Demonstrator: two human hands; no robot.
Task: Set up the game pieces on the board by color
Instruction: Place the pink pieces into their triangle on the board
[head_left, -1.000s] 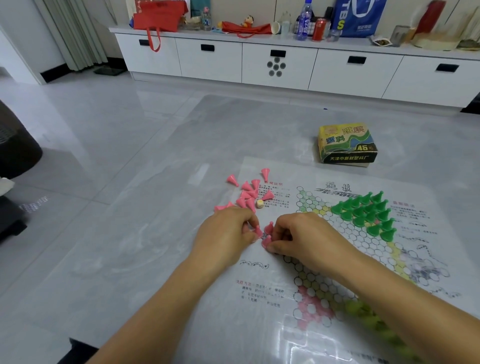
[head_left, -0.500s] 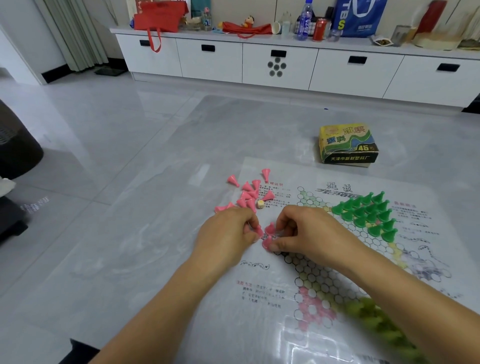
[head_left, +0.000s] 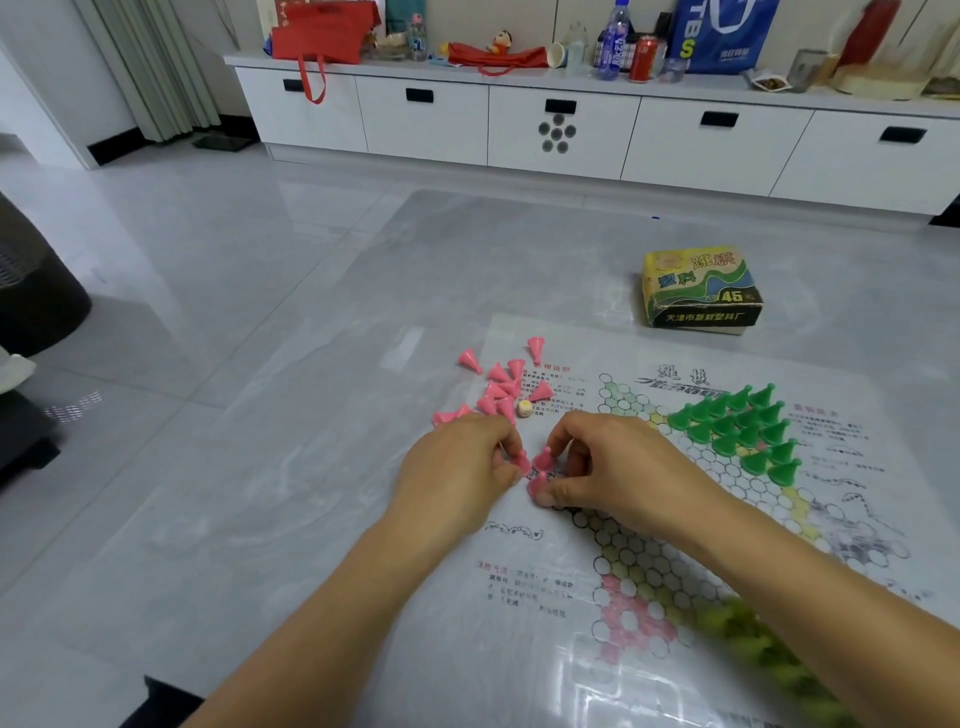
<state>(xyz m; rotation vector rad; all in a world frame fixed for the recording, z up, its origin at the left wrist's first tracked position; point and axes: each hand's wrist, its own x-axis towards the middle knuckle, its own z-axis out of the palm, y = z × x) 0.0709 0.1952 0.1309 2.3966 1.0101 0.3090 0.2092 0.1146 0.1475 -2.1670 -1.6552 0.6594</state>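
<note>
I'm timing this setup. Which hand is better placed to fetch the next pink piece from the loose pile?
Left, probably. The left hand sits right beside the loose pink pile; the right hand is farther over the board. Both pinch pink pieces.

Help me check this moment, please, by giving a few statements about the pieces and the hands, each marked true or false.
1. The green pieces stand upright together on the board. True.
2. The loose pink pieces lie to the right of the green pieces. False: they lie to the left, by the board's left edge.
3. The left hand and the right hand both grip upright pink pieces. True.
4. The die sits among the green pieces. False: it lies beside the loose pink pieces.
</note>
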